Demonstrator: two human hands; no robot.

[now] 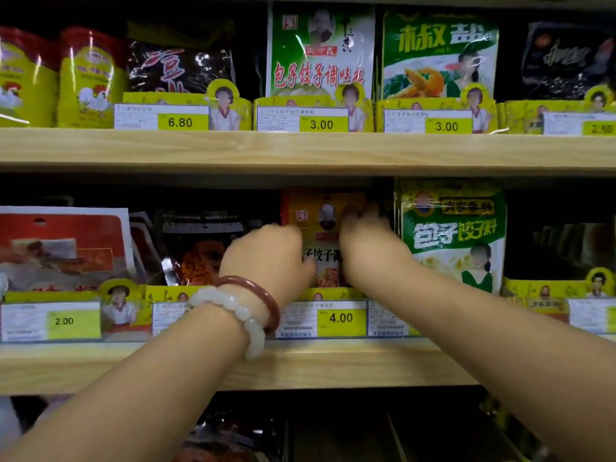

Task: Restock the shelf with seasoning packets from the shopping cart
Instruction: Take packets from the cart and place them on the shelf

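Both hands, left (266, 255) & right (370, 241), gripping the yellow seasoning packet (325, 221) upright on the middle shelf (333, 361), above the 4.00 tag (340, 318).

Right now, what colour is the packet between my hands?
Orange-yellow packet with a red edge and black lettering, seen in the head view.

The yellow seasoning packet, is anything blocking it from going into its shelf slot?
Nothing visible does. The yellow seasoning packet already stands in its slot above the 4.00 price tag, with the left hand and right hand on its sides.
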